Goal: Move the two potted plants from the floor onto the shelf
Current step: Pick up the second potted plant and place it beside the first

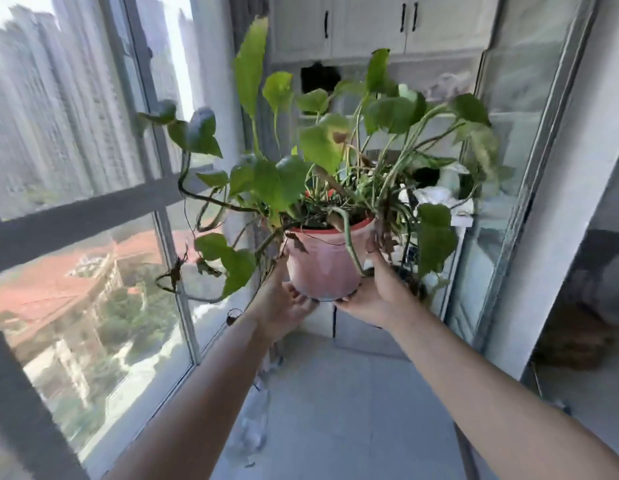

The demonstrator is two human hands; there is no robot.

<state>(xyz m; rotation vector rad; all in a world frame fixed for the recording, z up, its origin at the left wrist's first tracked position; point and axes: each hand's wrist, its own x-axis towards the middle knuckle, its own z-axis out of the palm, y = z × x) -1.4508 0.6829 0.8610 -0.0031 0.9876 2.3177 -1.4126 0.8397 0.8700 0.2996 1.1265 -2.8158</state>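
Observation:
A pink plastic pot point(323, 263) with a red rim holds a trailing green plant point(280, 183) with heart-shaped leaves and long vines. I hold it in the air at chest height with both hands. My left hand point(283, 303) cups the pot's lower left side and bottom. My right hand point(373, 292) grips its lower right side, thumb up along the wall. Behind the leaves a white shelf unit point(453, 114) stands against the far wall, partly hidden by foliage. No second potted plant shows.
A large window point(86, 202) with grey frames runs along the left, high above a city. White upper cabinets point(370, 26) hang at the back. A glass sliding door point(508, 209) lines the right side. Grey tiled floor point(353, 410) stretches below my arms.

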